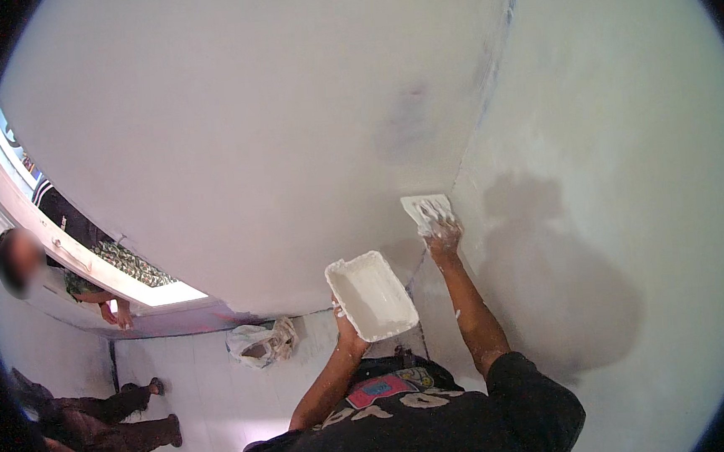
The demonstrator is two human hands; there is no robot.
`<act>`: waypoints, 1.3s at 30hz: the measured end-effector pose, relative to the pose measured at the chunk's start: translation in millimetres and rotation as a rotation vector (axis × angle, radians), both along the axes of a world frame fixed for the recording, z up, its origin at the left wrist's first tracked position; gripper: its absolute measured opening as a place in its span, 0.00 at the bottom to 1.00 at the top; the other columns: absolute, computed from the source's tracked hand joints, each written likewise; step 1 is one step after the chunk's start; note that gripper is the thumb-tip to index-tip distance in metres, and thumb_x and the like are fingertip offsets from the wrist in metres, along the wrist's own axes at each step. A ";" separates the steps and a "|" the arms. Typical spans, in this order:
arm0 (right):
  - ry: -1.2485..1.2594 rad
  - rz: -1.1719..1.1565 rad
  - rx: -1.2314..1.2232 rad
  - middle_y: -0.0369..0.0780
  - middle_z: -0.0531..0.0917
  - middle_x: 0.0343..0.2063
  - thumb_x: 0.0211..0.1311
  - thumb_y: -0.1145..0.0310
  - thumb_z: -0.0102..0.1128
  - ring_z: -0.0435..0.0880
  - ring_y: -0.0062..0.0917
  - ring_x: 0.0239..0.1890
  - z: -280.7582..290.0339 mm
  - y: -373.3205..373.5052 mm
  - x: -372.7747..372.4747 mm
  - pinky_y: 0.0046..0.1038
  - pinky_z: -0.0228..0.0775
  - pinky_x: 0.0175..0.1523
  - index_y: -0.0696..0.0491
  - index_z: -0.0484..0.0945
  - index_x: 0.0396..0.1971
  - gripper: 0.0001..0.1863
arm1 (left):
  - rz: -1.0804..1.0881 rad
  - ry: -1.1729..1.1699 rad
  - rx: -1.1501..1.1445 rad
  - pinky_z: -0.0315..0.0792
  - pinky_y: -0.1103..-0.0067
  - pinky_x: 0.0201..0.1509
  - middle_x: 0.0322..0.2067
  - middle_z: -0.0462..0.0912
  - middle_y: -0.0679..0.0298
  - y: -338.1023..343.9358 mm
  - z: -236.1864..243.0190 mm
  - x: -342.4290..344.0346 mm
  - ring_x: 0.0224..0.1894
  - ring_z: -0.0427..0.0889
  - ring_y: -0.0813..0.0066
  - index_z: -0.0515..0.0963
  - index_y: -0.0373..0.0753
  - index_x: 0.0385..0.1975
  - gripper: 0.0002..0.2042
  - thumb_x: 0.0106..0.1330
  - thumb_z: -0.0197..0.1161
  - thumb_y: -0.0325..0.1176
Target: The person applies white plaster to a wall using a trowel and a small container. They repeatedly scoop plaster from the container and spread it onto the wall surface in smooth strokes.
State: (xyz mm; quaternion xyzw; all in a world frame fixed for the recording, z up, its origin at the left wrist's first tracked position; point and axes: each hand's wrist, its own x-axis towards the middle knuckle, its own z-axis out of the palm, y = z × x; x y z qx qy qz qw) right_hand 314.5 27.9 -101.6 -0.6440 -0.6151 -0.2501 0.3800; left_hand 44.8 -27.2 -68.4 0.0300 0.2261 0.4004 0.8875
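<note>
My left hand grips a white rectangular tub by its side. White paste coats the tub's rim and inner walls. Off to the upper right, my right hand has its fingers spread over a flat white spreader, and white paste covers those fingers. The spreader lies against the pale wall, close to the corner where a second wall meets it. A purplish-grey patch shows on the wall above the spreader.
A crumpled plastic bag lies on the floor near the wall's base. At the left is a bright framed opening, with a person beside it. Another person in dark trousers is at the lower left.
</note>
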 end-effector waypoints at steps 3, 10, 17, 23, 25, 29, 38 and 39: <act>0.489 0.171 -0.030 0.42 0.66 0.51 0.53 0.61 0.48 0.60 0.35 0.56 1.4 -9.4 30.4 0.35 0.46 0.60 0.52 0.62 0.51 0.24 | -0.038 -0.013 0.005 0.64 0.62 0.51 0.46 0.70 0.61 -1.0 -0.3 2.3 0.46 0.70 0.60 0.62 0.44 0.50 0.27 0.58 0.40 0.57; 0.021 -0.111 0.331 0.45 0.66 0.49 0.54 0.65 0.49 0.62 0.38 0.53 252.5 59.4 69.8 0.45 0.47 0.55 0.57 0.62 0.49 0.22 | -0.025 -0.041 0.017 0.64 0.62 0.51 0.46 0.69 0.61 5.4 -0.7 3.9 0.47 0.70 0.60 0.62 0.44 0.51 0.27 0.58 0.40 0.57; -0.251 -0.150 0.370 0.47 0.56 0.55 0.53 0.62 0.50 0.51 0.42 0.59 118.0 126.1 108.6 0.45 0.43 0.58 0.53 0.59 0.52 0.26 | -0.046 -0.025 0.063 0.64 0.62 0.51 0.46 0.69 0.60 5.2 1.5 11.2 0.47 0.70 0.60 0.62 0.44 0.51 0.27 0.58 0.40 0.57; 0.314 0.137 -0.226 0.44 0.68 0.48 0.48 0.61 0.54 0.64 0.39 0.51 -68.6 36.8 2.7 0.46 0.49 0.55 0.54 0.64 0.49 0.26 | 0.008 -0.029 0.019 0.63 0.62 0.51 0.47 0.68 0.60 4.7 -2.1 4.4 0.48 0.69 0.60 0.61 0.45 0.51 0.28 0.58 0.40 0.57; -0.006 0.058 -0.198 0.42 0.68 0.49 0.47 0.60 0.54 0.63 0.36 0.52 -68.7 10.3 -6.7 0.44 0.47 0.56 0.51 0.64 0.49 0.26 | -0.010 -0.043 -0.024 0.63 0.62 0.52 0.48 0.68 0.60 6.5 -4.2 4.0 0.48 0.68 0.59 0.61 0.44 0.52 0.28 0.58 0.40 0.57; 0.665 0.117 -0.261 0.40 0.66 0.51 0.49 0.59 0.54 0.61 0.33 0.54 -57.3 -5.0 10.6 0.41 0.43 0.58 0.50 0.63 0.50 0.26 | -0.015 -0.067 0.000 0.63 0.62 0.52 0.48 0.67 0.60 6.6 -0.7 5.3 0.48 0.69 0.59 0.60 0.45 0.52 0.29 0.57 0.40 0.59; -0.152 -0.095 0.272 0.42 0.67 0.49 0.49 0.60 0.57 0.62 0.33 0.53 107.1 63.5 60.2 0.41 0.51 0.54 0.53 0.63 0.47 0.25 | 0.019 -0.037 0.053 0.64 0.62 0.51 0.49 0.67 0.60 -4.0 20.7 2.1 0.48 0.69 0.59 0.59 0.45 0.54 0.31 0.56 0.40 0.60; -0.187 -0.149 0.205 0.41 0.68 0.47 0.49 0.59 0.57 0.63 0.32 0.51 94.3 58.3 49.5 0.40 0.54 0.52 0.54 0.64 0.46 0.26 | 0.021 -0.024 0.051 0.64 0.62 0.51 0.49 0.67 0.60 -6.8 24.2 -2.9 0.48 0.69 0.59 0.59 0.45 0.54 0.31 0.56 0.40 0.60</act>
